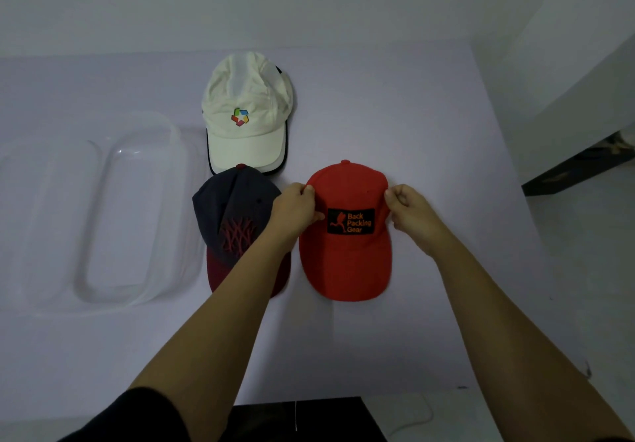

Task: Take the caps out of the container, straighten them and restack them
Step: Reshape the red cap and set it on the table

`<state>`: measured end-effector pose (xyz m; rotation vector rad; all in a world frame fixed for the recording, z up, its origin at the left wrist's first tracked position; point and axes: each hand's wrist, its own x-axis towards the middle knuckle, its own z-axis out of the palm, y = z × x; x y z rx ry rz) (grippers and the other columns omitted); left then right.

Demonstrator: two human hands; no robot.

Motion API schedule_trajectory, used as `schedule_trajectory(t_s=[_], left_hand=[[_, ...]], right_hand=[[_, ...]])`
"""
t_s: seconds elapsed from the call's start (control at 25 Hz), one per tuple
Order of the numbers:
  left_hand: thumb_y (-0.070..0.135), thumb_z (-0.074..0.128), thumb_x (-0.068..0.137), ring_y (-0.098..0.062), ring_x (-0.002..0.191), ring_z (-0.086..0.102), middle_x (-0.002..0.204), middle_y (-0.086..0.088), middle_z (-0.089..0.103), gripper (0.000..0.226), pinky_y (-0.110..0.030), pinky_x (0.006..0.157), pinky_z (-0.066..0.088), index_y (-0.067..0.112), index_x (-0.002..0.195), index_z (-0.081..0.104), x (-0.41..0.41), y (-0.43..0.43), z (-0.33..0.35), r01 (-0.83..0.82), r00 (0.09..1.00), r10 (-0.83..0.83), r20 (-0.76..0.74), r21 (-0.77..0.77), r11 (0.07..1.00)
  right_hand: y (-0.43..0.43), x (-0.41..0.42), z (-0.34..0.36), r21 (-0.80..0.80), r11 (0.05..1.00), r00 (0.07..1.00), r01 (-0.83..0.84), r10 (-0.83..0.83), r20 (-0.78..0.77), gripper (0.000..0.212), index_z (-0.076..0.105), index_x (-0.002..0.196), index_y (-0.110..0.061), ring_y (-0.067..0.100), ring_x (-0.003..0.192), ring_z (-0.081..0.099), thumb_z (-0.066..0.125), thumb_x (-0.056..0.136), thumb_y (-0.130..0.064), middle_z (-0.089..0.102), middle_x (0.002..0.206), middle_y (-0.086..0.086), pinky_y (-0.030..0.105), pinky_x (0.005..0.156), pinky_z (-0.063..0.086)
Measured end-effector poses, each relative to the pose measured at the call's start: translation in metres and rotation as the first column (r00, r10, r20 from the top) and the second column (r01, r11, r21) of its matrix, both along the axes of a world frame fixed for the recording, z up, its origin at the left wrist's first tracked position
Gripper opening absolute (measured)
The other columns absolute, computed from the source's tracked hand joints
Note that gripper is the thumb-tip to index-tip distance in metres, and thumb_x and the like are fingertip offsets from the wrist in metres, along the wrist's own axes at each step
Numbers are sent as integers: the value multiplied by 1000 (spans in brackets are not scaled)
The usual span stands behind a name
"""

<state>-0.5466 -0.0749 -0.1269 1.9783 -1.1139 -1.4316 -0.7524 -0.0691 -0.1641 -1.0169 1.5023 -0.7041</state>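
A red cap (pixel 347 263) with a black "Back Packing Gear" patch lies on the white table, brim toward me. My left hand (pixel 295 209) pinches its crown on the left side and my right hand (pixel 410 211) pinches the right side. A dark grey cap (pixel 230 214) with a maroon brim lies just left of it, partly under my left forearm. A cream cap (pixel 245 111) with a coloured logo lies behind them, stacked on another cap whose dark and white brim edges show. The clear plastic container (pixel 103 290) stands at the left, with nothing visible in it.
The white table (pixel 395 104) runs to a wall at the back and ends at the right, where a dark piece of furniture (pixel 577 170) stands on the floor. A dark object (pixel 309 417) sits at the table's near edge.
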Motion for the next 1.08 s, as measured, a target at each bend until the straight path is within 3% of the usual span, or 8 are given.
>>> schedule_trajectory(t_s=[0.16,0.36,0.52,0.6,0.68,0.76,0.92,1.08], left_hand=[[21,32,99,-12,60,57,66,-4,62,24,-32,68,46,7,101,52,-1,-1,-2,-8,1000,8,-1,-44,999],[24,29,100,-9,61,51,68,-2,58,26,-24,55,38,9,100,51,-3,1,-6,10,994,2,109,-107,994],[24,34,99,-11,65,59,74,-2,62,29,-30,70,51,7,108,55,3,-5,-10,14,998,-9,64,-72,997],[21,38,98,-9,64,64,81,-4,66,26,-24,66,52,8,108,59,13,-10,-6,60,997,-58,41,-46,997],[16,45,96,-6,61,65,76,-3,68,22,-18,63,52,8,105,63,22,-16,1,169,980,-161,121,-61,984],[11,51,93,-11,67,67,78,-8,71,20,-25,75,56,4,105,66,27,-22,8,271,943,-250,222,-70,960],[9,57,90,-24,90,69,94,-18,73,22,-37,91,53,-1,107,67,23,-25,11,337,901,-313,299,-30,941],[9,55,91,-18,78,69,98,-19,72,19,-36,91,53,-1,104,65,23,-23,22,349,905,-328,270,-33,936]], right_hand=[[0,-8,-4,35,997,982,-75,68,176,25,58,86,-17,4,58,42,39,99,-27,47,70,-4,23,67,39],[0,-15,-3,92,991,937,-93,56,345,30,63,99,-16,6,71,46,35,100,-27,57,85,-1,18,69,44],[4,-14,3,5,990,990,-140,140,-3,26,57,79,-22,9,66,45,41,99,-27,52,72,-6,24,73,42],[2,-19,6,-49,988,977,-146,136,-166,18,58,80,-28,10,69,48,48,96,-28,53,78,-10,21,72,41],[-1,-26,7,-128,976,946,-177,133,-297,10,61,85,-28,9,73,52,55,92,-27,53,89,-11,17,73,40],[-6,-30,11,-174,954,889,-245,149,-432,9,67,90,-21,1,70,48,59,90,-25,50,86,-12,9,68,35],[-12,-32,16,-187,957,848,-221,94,-522,19,71,98,-12,-3,69,44,61,89,-25,46,79,-17,16,69,34],[-12,-34,26,-132,943,808,-304,182,-561,31,64,116,-15,7,77,50,60,89,-29,52,93,-7,22,79,39]])
